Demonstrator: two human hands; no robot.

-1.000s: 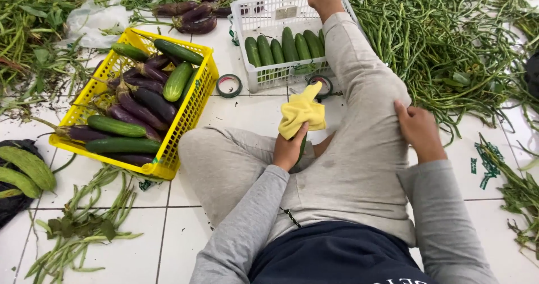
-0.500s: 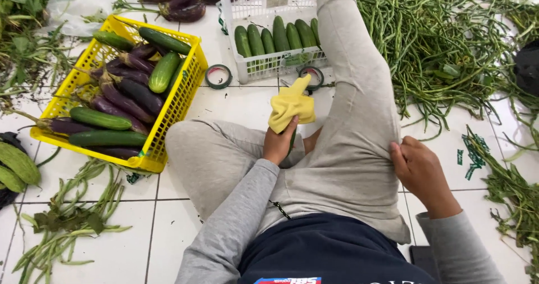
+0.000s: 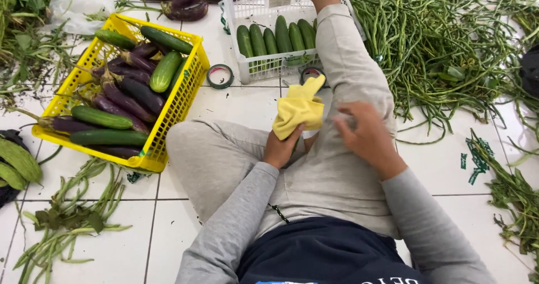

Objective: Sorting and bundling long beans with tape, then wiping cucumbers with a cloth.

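Head cam: crumpled yellow cloth (image 3: 298,111) in left hand (image 3: 282,147)

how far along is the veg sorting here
Done: the yellow crate holds cucumbers and purple eggplants, and the white basket has a row of cucumbers. In hand: the left hand grips a yellow cloth; the right hand rests on the thigh. Left: a large heap of long beans lies loose on the floor, with loose eggplants behind the crates.

I see a crumpled yellow cloth (image 3: 298,108) bunched upright above my knee, one corner pointing to one o'clock
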